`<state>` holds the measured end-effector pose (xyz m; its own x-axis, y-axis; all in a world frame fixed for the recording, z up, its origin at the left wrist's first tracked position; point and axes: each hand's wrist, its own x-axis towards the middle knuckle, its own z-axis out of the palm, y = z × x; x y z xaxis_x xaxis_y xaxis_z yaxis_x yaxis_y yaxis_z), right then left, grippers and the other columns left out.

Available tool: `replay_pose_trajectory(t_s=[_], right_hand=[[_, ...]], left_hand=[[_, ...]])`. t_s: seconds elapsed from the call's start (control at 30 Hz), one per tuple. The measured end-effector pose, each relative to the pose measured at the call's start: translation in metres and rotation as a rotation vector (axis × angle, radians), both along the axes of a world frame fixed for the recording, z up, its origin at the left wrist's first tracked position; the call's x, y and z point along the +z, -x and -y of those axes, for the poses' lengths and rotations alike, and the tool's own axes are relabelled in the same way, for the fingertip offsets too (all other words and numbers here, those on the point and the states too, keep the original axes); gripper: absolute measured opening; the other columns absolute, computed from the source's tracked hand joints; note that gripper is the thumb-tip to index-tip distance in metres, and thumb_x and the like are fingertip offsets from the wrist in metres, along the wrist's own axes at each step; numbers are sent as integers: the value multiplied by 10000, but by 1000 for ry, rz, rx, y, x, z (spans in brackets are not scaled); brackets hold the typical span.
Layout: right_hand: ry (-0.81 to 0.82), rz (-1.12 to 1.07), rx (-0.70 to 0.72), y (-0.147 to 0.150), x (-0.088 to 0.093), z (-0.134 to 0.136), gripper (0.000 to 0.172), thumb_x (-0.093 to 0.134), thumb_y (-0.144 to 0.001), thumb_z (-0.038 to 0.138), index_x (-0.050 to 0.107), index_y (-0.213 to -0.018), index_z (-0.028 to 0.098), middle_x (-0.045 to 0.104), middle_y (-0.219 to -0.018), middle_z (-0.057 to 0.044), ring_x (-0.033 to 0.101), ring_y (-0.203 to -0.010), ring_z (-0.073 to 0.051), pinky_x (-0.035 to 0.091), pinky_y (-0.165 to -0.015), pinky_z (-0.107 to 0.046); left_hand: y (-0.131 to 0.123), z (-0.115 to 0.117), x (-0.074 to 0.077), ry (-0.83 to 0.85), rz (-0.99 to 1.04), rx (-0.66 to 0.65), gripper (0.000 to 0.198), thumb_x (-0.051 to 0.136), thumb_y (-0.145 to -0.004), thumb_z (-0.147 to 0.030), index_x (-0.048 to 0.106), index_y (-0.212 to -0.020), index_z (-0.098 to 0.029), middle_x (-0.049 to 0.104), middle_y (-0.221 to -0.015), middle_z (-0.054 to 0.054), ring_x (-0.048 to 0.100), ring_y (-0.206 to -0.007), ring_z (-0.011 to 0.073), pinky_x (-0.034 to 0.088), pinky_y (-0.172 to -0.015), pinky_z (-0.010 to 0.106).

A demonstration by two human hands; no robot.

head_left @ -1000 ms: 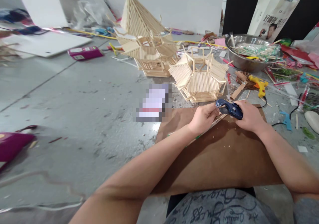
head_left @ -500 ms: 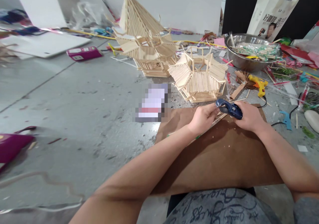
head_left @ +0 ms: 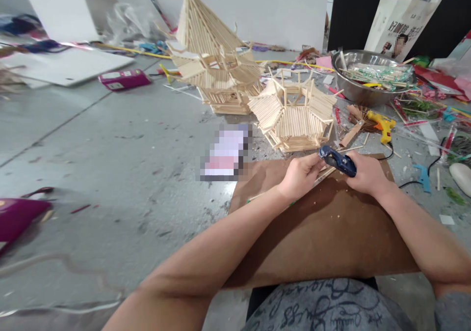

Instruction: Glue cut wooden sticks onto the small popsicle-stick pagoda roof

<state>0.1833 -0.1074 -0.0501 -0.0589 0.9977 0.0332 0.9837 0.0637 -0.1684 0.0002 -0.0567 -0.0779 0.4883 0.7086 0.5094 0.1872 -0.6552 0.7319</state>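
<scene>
My right hand (head_left: 370,174) is wrapped round a dark blue hand cutter (head_left: 339,161), its jaws pointing left. Close against those jaws, my left hand (head_left: 300,178) is closed in a pinch on a thin wooden stick, mostly hidden by the fingers and the tool. Beneath both hands, more thin sticks (head_left: 325,175) lie slantwise on a brown board (head_left: 331,242). Just beyond the board stands a six-sided stick structure (head_left: 294,122) with a sloping slatted roof. Behind it to the left rises a taller stick tower (head_left: 221,78) with a pointed top.
A blurred-out phone (head_left: 225,149) lies left of the board. To the right are a yellow glue gun (head_left: 384,124) with its cord, a blue piece (head_left: 423,178) and a steel bowl (head_left: 355,88) of wrapped sticks. Purple packets (head_left: 123,79) lie on the grey floor (head_left: 121,174).
The cutter and my right hand have shifted very slightly to the left. Otherwise the scene looks the same.
</scene>
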Motion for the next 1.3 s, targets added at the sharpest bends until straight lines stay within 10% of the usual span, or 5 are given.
replay_pose_trajectory(t_s=[1.3], right_hand=[[-66, 25, -69, 4, -2, 1, 294, 494, -671, 299, 556, -934, 184, 675, -818, -88, 621, -751, -264, 385, -611, -313]], left_hand=[[-1, 1, 1, 127, -3, -48, 201, 416, -851, -234, 576, -787, -131, 481, -587, -27, 417, -536, 66, 376, -542, 162]])
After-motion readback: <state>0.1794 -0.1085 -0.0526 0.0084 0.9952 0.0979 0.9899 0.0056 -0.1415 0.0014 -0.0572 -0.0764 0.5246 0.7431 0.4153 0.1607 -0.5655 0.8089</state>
